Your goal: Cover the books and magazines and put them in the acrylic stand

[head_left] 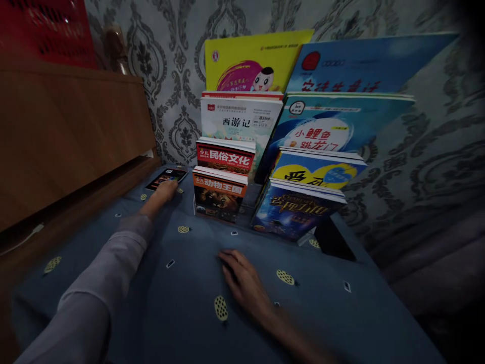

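My left hand (167, 190) reaches far out to the left, its fingers closed at the near right edge of a dark book (165, 177) that lies at the table's far left. The fingertips are partly hidden. My right hand (244, 280) hovers over or rests on the blue cloth, fingers loosely bent and thumb apart, holding nothing. Beyond it, books stand upright in two rows. An orange and black book with a lion (219, 196) fronts the left row, and a dark blue book (295, 210) fronts the right one.
Behind the front books stand a red book (227, 157), a white book (238, 119), a yellow book (250, 55) and several blue ones. A wooden cabinet (68, 136) with a red basket (49, 30) borders the left. Patterned wallpaper (182, 126) rises behind. Pineapple-print cloth (151, 313) covers the table.
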A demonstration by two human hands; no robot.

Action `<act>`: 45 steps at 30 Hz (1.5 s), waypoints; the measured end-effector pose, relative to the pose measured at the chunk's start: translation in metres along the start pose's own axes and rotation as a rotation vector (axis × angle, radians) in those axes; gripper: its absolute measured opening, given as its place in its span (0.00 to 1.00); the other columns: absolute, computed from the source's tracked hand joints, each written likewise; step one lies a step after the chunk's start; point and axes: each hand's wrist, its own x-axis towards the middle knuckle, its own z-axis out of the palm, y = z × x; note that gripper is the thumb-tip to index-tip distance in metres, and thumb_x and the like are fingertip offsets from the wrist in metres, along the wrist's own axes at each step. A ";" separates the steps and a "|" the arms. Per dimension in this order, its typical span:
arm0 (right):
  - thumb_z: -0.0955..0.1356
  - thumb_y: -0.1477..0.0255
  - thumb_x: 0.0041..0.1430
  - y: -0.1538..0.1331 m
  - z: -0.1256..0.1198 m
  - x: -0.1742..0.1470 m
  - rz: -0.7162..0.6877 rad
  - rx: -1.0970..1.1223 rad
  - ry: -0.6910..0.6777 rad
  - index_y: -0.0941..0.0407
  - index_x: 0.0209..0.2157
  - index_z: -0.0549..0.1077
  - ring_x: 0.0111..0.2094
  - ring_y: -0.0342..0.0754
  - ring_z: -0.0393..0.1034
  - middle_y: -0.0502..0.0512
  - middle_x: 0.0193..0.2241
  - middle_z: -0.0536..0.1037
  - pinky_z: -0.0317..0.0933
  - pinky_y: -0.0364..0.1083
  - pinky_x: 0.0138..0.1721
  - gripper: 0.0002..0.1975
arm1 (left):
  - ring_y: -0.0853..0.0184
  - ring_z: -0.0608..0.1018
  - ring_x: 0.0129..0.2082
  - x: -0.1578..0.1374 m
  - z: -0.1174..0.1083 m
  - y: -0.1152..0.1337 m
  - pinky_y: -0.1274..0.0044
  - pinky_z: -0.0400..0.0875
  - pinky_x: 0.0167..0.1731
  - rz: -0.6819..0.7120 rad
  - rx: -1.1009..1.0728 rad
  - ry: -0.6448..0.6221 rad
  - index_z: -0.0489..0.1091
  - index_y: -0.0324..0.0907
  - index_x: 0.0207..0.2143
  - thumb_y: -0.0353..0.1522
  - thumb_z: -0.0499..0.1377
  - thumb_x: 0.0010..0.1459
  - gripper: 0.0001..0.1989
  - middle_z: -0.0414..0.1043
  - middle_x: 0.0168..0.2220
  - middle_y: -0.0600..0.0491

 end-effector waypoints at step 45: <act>0.61 0.77 0.66 -0.004 0.002 -0.008 0.071 0.046 -0.033 0.57 0.56 0.70 0.58 0.53 0.68 0.64 0.56 0.72 0.65 0.57 0.61 0.19 | 0.53 0.59 0.71 -0.188 0.048 0.078 0.58 0.59 0.65 0.094 -0.212 0.124 0.58 0.37 0.67 0.37 0.43 0.72 0.26 0.56 0.70 0.39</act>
